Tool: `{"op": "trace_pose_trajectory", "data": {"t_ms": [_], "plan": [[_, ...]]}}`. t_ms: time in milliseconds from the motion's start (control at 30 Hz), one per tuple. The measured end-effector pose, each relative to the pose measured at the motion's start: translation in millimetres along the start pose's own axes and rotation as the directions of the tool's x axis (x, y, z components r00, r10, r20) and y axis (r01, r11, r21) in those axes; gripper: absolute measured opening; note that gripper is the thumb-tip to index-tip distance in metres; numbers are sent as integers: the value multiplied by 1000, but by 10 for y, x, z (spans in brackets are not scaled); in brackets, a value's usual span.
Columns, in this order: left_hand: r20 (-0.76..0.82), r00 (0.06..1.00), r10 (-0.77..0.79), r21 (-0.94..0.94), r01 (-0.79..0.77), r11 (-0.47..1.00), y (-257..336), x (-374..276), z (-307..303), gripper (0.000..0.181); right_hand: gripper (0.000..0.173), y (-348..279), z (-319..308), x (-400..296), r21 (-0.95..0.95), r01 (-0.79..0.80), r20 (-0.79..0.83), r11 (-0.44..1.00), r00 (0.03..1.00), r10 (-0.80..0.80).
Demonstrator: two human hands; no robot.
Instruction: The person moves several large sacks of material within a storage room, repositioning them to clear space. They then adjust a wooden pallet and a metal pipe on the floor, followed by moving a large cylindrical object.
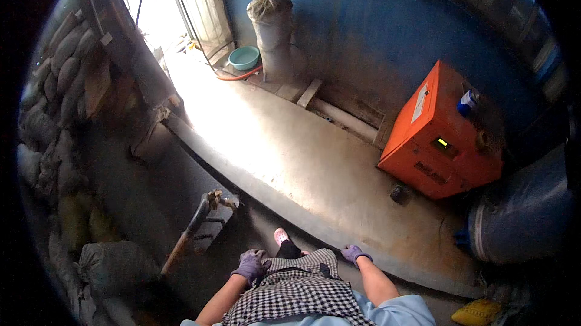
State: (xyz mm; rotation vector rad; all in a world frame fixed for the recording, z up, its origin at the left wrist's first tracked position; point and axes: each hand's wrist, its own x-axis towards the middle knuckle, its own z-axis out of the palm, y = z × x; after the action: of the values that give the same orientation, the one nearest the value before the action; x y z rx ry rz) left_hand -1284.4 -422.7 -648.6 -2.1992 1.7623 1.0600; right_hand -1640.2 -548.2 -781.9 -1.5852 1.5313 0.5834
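Note:
My left hand, in a purple work glove, is at the left edge of my black-and-white checked apron. Its fingers are curled, and whether they grip the cloth is unclear. On the apron's other side, my right hand wears a matching glove and hangs low over the edge of the pale concrete floor strip. Nothing shows in it, though its palm is turned from view. A pink clog is on my foot between the hands. Left of it stands a frame with a worn bar handle.
Filled sacks are piled along the left. An orange machine cabinet with a lit display stands ahead right, a can on top. Beside it lies a blue drum. A teal basin sits near a wrapped tank by the bright doorway.

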Motion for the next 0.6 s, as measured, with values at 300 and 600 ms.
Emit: {"op": "trace_pose_trajectory", "data": {"t_ms": [300,600], "plan": [[-224,967,119,-64,-136,989,-245,466,-623,46,40,-583,-466,183,79,-97,-63,992,993,102],[-343,930,135,-275,-237,932,-450,508,-1122,43,41,-506,-465,699,52,-179,32,982,984,178]]}}
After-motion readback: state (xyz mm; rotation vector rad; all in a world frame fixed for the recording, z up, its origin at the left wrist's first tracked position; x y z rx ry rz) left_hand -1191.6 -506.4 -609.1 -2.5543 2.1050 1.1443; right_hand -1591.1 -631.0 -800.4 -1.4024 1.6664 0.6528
